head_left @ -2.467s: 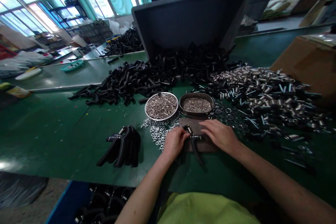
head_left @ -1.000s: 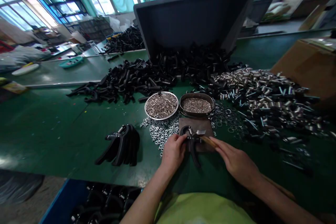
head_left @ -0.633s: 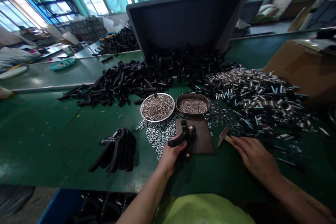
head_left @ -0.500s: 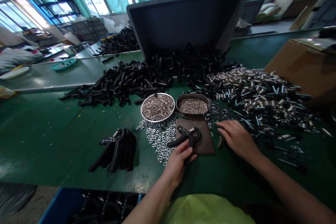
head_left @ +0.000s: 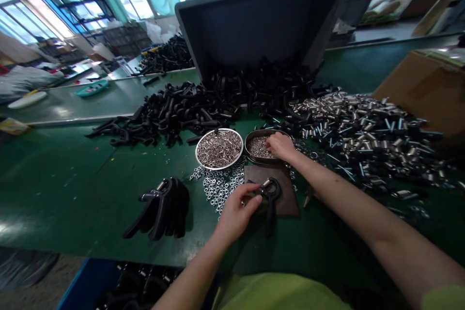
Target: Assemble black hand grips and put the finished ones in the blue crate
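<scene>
My left hand (head_left: 238, 213) is closed on a black hand grip strengthener (head_left: 271, 198) with a metal spring. One handle of it points toward me, over a dark square plate (head_left: 288, 196). My right hand (head_left: 280, 147) reaches into a dark oval tin (head_left: 254, 159) of small metal parts, its fingertips pinched among them. Whatever is between those fingers is too small to make out. Left of the tin stands a white-rimmed round dish (head_left: 199, 158) full of small metal pins. Loose nuts (head_left: 214, 186) lie spread in front of the dish.
Several assembled hand grips (head_left: 163, 208) stand together at the left. A large grey bin (head_left: 261, 29) lies tipped behind heaped black handles (head_left: 174, 109). Springs and bolts (head_left: 366, 131) are piled at right near a cardboard box (head_left: 417, 87). A blue crate (head_left: 80, 283) sits below the table edge.
My right hand has moved left and away from me, from the table beside the plate into the oval tin. My left hand has turned the hand grip and shifted its hold toward the spring end.
</scene>
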Demonstrator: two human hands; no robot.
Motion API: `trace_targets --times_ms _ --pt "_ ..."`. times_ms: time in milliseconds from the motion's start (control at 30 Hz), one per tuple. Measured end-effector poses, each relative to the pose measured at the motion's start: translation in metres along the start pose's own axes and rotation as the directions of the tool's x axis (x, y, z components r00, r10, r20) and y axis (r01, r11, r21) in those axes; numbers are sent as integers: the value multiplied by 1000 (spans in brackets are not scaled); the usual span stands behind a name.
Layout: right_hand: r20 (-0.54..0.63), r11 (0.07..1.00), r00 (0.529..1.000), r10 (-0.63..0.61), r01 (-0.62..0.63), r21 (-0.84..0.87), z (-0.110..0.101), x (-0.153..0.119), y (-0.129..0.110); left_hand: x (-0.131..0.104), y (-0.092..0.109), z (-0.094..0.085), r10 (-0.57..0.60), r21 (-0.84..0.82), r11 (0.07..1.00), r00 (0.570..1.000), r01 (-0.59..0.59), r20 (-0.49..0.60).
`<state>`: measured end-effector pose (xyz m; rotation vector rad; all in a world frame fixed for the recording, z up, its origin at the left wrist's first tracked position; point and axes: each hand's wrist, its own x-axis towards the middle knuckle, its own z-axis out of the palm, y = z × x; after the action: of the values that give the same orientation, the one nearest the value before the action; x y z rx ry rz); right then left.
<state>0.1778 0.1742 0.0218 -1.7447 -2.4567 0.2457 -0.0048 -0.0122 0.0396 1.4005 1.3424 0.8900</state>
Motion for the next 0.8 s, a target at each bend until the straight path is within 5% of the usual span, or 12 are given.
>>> trace_targets --times_ms 100,200,400,600,800 --pt "-30 997 998 53 -51 56 0 -4 9 52 9 -6 169 370 917 985 -148 -24" --pt "-65 986 992 107 -97 138 -2 -8 14 109 17 0 235 757 621 970 -203 68" --pt "-99 929 987 126 -83 360 -10 -19 16 185 21 24 109 871 470 989 -143 104" --pt "-101 836 984 144 -66 545 -21 -43 14 193 16 29 54 872 477 994 -113 100" --pt "-11 623 992 125 -69 779 -12 -87 -5 178 18 20 67 789 607 995 -100 75"
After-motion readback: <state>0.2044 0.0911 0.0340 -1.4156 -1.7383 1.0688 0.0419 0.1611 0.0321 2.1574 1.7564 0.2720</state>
